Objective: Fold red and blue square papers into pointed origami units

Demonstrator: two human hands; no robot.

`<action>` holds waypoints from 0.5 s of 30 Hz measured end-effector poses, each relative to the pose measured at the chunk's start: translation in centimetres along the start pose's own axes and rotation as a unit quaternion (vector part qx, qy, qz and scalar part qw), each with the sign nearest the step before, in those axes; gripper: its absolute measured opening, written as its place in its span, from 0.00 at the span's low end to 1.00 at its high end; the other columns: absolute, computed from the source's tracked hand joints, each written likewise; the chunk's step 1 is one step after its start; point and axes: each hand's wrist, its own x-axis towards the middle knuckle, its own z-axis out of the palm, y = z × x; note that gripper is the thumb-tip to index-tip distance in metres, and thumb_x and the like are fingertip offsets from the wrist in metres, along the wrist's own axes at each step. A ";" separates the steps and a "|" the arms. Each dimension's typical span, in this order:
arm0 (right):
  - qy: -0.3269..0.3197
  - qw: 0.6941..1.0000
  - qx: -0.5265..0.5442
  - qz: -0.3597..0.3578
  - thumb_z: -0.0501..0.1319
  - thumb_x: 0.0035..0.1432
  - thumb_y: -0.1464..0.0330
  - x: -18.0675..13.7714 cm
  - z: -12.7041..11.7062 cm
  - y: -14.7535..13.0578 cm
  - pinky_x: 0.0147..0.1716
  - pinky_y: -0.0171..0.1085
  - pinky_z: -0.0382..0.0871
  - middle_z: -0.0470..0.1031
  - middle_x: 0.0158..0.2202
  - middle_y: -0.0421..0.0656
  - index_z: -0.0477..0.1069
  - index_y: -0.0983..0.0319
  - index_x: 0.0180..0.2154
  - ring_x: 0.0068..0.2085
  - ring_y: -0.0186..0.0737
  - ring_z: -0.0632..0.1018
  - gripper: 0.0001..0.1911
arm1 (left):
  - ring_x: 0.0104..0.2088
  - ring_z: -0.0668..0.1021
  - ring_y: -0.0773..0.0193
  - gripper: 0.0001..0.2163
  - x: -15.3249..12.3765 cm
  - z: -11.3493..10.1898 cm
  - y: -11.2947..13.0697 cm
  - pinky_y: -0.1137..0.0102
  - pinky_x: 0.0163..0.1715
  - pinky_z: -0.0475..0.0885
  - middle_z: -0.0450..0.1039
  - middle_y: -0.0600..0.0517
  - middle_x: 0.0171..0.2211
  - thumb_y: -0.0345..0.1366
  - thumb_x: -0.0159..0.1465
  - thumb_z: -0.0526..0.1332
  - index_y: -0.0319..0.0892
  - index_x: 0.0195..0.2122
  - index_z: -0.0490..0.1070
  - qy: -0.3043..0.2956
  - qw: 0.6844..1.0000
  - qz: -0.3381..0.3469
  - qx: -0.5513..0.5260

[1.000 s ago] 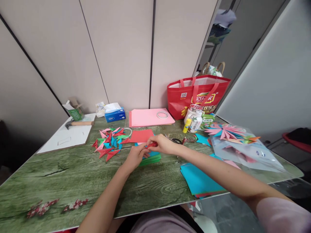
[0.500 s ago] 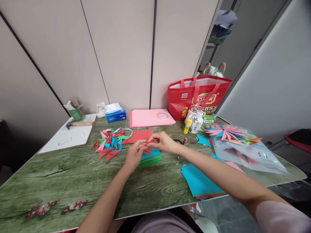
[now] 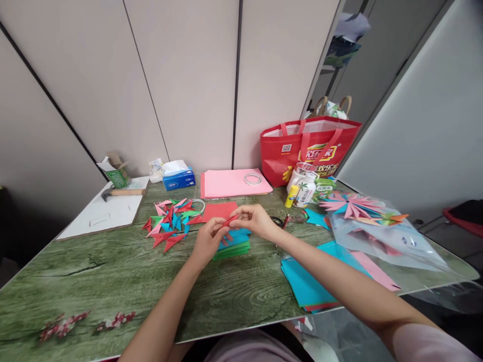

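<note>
Between my two hands is a small folded piece of red paper, pinched from both sides. My left hand is closed on its left end, and my right hand grips the right end. Much of the paper is hidden by fingers. Under the hands lies a stack of blue and green paper squares. Behind them rests a flat stack of red paper. To the left, a pile of folded paper pieces in red, pink, blue and green lies near a white ring.
Pink sheets lie against the wall, left of a red bag. A glue stick stands beside white bottles. Larger blue sheets sit by the front edge; a hammer lies on a white board.
Both hands stay over the paper stack with the red paper between them. My right forearm has shifted slightly down and left, showing more of the blue and pink sheets.
</note>
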 end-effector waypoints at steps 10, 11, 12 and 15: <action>0.033 0.998 0.053 0.012 0.69 0.32 0.63 -0.5 0.7 0.5 0.23 0.33 0.70 0.74 0.19 0.37 0.71 0.64 0.26 0.20 0.33 0.74 0.17 | 0.14 0.67 0.72 0.09 -0.3 0.1 0.6 0.77 0.15 0.63 0.65 0.57 0.15 0.35 0.58 0.54 0.39 0.27 0.71 0.044 0.993 0.014 0.104; 0.036 0.998 0.055 0.013 0.69 0.32 0.63 -0.5 0.7 0.4 0.22 0.33 0.70 0.74 0.19 0.37 0.71 0.64 0.26 0.20 0.33 0.74 0.17 | 0.14 0.67 0.72 0.09 -0.3 0.1 0.7 0.77 0.15 0.63 0.65 0.58 0.14 0.35 0.58 0.53 0.39 0.27 0.71 0.047 0.993 0.014 0.108; 0.039 0.998 0.056 0.015 0.69 0.32 0.63 -0.5 0.7 0.4 0.22 0.33 0.70 0.74 0.19 0.37 0.71 0.64 0.26 0.20 0.33 0.74 0.16 | 0.14 0.66 0.72 0.09 -0.3 0.1 0.7 0.77 0.15 0.62 0.64 0.58 0.14 0.35 0.58 0.53 0.39 0.27 0.71 0.050 0.992 0.014 0.113; 0.044 0.997 0.057 0.016 0.69 0.33 0.63 -0.4 0.7 0.4 0.22 0.33 0.70 0.73 0.18 0.37 0.71 0.64 0.25 0.20 0.33 0.74 0.15 | 0.14 0.66 0.72 0.09 -0.4 0.2 0.9 0.77 0.15 0.62 0.63 0.58 0.13 0.36 0.58 0.54 0.40 0.26 0.70 0.058 0.991 0.013 0.116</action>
